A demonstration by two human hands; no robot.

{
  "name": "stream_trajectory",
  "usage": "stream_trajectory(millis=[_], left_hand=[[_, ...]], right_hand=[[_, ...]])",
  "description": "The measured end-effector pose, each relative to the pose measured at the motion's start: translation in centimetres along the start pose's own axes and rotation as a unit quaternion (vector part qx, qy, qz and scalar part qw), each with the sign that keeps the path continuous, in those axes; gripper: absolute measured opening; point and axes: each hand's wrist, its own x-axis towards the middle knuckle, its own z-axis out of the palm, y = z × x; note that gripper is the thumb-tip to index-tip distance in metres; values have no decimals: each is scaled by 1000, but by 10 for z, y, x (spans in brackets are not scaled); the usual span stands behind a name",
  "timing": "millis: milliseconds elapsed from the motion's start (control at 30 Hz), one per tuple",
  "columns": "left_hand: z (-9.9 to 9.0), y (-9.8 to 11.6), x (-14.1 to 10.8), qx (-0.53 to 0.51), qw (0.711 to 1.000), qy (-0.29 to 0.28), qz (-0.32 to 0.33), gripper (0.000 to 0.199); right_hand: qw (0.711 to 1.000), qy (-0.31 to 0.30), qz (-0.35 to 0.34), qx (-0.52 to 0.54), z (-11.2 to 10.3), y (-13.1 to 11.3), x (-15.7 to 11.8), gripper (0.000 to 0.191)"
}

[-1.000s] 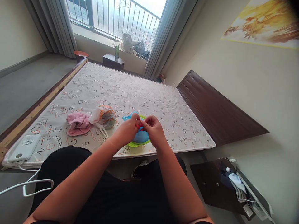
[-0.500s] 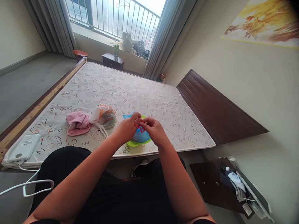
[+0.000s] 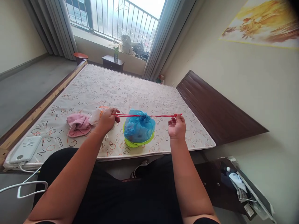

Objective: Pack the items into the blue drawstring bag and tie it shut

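Note:
A blue plastic bag (image 3: 137, 129) with a gathered neck sits in a lime-green basin-like holder (image 3: 140, 144) on the mattress. Red drawstrings (image 3: 161, 116) run taut from the bag's neck out to both sides. My left hand (image 3: 108, 119) pinches the left end of the drawstring, in front of an orange-and-white plastic bag (image 3: 103, 109). At the right, my right hand (image 3: 177, 126) grips the other end between thumb and finger, palm turned partly up. What the blue bag contains is blurred through the plastic.
The letter-print mattress (image 3: 121, 84) spans the middle. A pink cloth (image 3: 78, 124) lies left of the bags. A white power bank (image 3: 26, 149) with a white cable (image 3: 23, 183) rests at the mattress corner. A dark headboard (image 3: 217, 109) and cluttered nightstand (image 3: 219, 183) stand right.
My hands have moved apart from above the blue bag, left and right. The red drawstring, bunched between my fingers before, is now stretched straight, and the bag is in full view.

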Motion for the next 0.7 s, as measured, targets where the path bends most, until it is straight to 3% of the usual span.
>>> stream_trajectory(millis=[100,200,267,333,433,500,567,700], left_hand=[[6,4,-2,-74,996,-1,-52,25],[9,13,-7,-141,984,-44,-99,31],[14,20,-13,-172,978,-79,-93,36],[24,28,-22,-195,971,-116,-77,38],[48,39,-39,-193,961,-190,-50,35],[62,41,-49,-163,963,-214,-3,33],[71,36,-55,-108,973,-197,61,43],[69,13,-49,46,982,-61,171,98]], right_hand=[[999,-53,1,-1,-1,5,-12,38],[981,-186,42,-31,4,22,-32,51],[955,-266,65,-111,11,43,-46,72],[923,-306,47,-229,22,69,-56,77],[856,-352,-3,-378,43,98,-61,36],[826,-360,-19,-434,58,101,-54,12],[833,-321,-40,-449,73,90,-41,19],[906,-259,-48,-332,104,45,-11,14]])
